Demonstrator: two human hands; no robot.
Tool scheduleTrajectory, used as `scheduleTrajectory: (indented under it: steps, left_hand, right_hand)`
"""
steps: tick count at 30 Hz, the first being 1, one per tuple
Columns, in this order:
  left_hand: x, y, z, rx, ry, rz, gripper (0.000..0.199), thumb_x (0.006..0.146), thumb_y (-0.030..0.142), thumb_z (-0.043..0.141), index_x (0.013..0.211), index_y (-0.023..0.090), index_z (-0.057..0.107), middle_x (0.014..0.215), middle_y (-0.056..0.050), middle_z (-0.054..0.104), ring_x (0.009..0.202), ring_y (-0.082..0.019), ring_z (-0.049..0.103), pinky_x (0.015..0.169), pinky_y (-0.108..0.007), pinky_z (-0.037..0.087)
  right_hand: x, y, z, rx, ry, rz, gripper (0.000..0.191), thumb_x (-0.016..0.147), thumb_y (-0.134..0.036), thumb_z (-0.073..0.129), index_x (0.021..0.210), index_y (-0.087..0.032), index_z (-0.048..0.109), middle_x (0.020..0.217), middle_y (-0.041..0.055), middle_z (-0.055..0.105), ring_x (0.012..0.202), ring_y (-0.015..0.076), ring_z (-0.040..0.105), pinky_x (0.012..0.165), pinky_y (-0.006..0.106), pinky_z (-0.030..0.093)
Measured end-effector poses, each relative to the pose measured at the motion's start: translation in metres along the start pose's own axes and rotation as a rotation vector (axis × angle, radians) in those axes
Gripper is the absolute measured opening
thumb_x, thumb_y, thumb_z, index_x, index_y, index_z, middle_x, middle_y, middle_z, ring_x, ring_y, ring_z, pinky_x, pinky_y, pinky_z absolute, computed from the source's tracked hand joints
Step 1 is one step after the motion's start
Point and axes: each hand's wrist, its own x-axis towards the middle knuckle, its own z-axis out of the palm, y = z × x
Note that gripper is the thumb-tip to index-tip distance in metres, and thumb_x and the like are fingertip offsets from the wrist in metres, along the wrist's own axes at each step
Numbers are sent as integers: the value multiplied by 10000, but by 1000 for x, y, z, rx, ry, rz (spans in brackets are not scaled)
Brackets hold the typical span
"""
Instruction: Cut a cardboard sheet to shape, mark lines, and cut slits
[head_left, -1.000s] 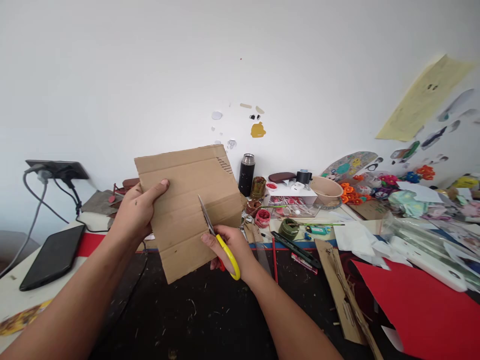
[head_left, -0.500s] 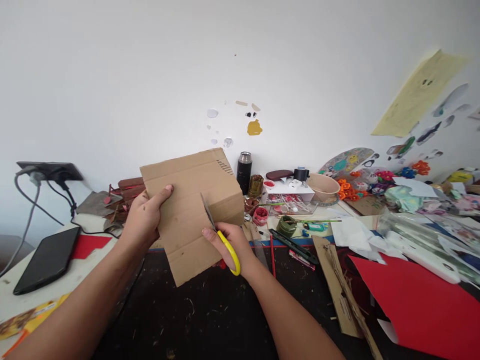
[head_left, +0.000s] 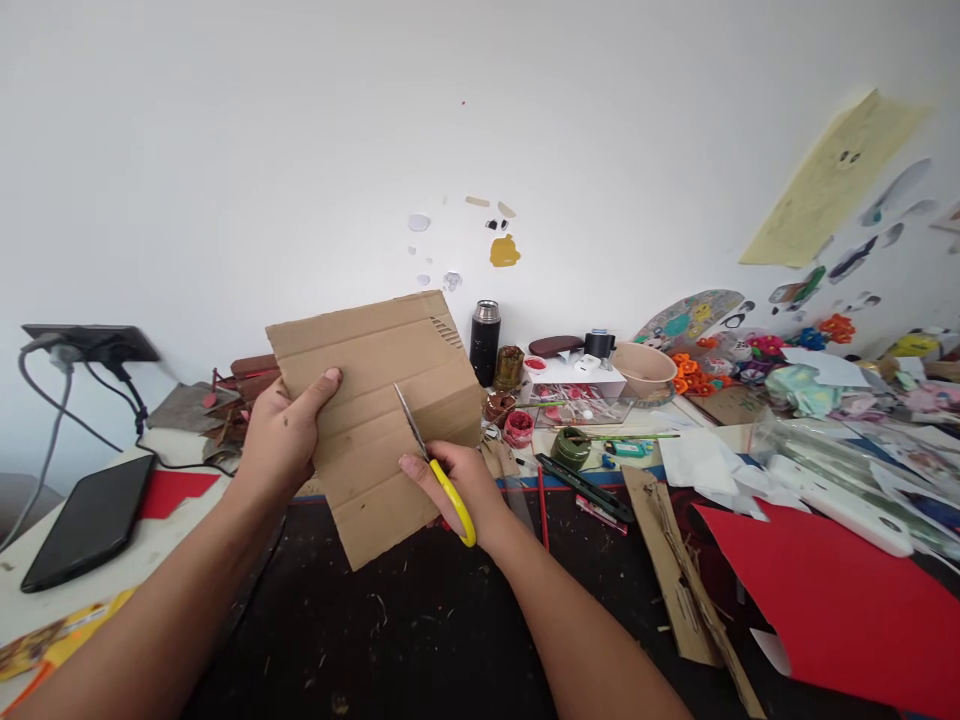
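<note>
A brown cardboard sheet is held up above the dark mat, tilted, with a torn patch showing ribs near its top right. My left hand grips its left edge, thumb on the front and fingers behind. My right hand is closed on scissors; one yellow handle loop shows. Their blade lies across the middle of the sheet at a cut running in from the right side. Below the cut, the right part of the cardboard bends away. The lower blade is hidden behind the sheet.
Behind the sheet stand a black flask, paint jars and a bowl. A green cutter, cardboard strips and red paper lie to the right. On the left are a black phone and a power strip.
The scissors' blade tip and the cardboard's left edge have shifted slightly left in view. Both hands keep their hold, and the whole scene has moved a little with the camera.
</note>
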Motion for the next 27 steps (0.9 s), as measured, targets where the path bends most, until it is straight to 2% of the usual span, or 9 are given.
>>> scheduleTrajectory:
  steps: [3,7,11,14,16,20,27]
  left_hand:
    - [0,-1,1,-39,10,-42,579,531,463,1018,990,207,773,975,-113,872,918,-364,847,727,-415,717]
    - [1,-2,0,1,-8,38,597,590,497,1006,1059,196,791,1031,-107,875,937,-332,844,753,-383,711]
    - [2,-6,-2,-23,-3,-16,641,558,508,1019,1054,182,778,996,-109,873,880,-323,842,754,-410,711]
    - [3,-10,-3,1,19,76,589,628,512,994,1068,178,791,1021,-108,874,870,-293,836,748,-372,705]
    - [3,-13,-3,1,33,104,548,654,500,981,1060,181,799,1020,-103,874,871,-287,833,754,-364,702]
    - [2,-12,0,-40,43,18,534,613,455,989,1033,183,801,998,-97,872,882,-300,833,795,-394,703]
    - [-3,-7,3,-19,68,47,513,645,452,957,1047,168,812,1025,-103,872,859,-280,820,788,-375,695]
  right_hand:
    - [0,-1,0,19,-4,3,522,948,-694,732,767,-210,661,693,-6,580,645,170,539,557,257,362]
    - [0,-2,0,14,2,-16,529,944,-670,747,726,-205,622,686,-16,572,640,154,512,570,256,338]
    - [0,-1,0,-18,26,-40,510,960,-628,742,718,-197,617,676,-25,572,658,143,508,592,253,335]
    - [0,-1,-1,-18,15,-42,527,965,-621,729,683,-200,583,664,-29,572,652,139,515,587,249,346]
    - [0,-1,-2,-4,6,-27,533,961,-631,725,680,-206,571,663,-28,571,631,138,522,564,247,357]
    - [-1,-1,0,35,5,46,529,939,-695,722,738,-217,616,653,-26,558,561,145,534,481,245,368]
    - [-3,-5,2,69,-4,82,561,902,-739,742,741,-217,612,703,-8,601,526,133,535,405,227,356]
